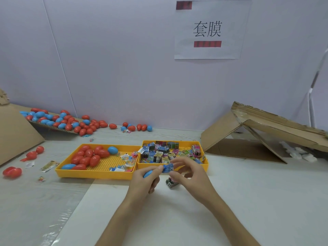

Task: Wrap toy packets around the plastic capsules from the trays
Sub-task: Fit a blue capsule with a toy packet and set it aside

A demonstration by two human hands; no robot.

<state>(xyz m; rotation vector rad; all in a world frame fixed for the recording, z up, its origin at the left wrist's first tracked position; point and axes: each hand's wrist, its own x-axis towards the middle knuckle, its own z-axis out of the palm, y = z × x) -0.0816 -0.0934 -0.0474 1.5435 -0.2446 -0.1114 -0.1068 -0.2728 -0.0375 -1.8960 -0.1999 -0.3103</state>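
My left hand [144,181] grips a blue plastic capsule [147,173] just in front of the two yellow trays. My right hand [190,172] pinches a small blue toy packet [168,168] that touches the capsule's right end. The left yellow tray [92,174] holds several red and two blue capsules [89,156] plus a few loose small toys. The right yellow tray [205,163] is filled with several folded printed packets [159,151]. One dark packet [171,182] lies on the table under my right hand.
A heap of red and blue capsules [71,122] spills from a cardboard sheet at the back left. Red capsules [12,172] and scraps lie at the left. A folded cardboard box [257,137] stands at the right. A white paper sheet [159,219] covers the table near me.
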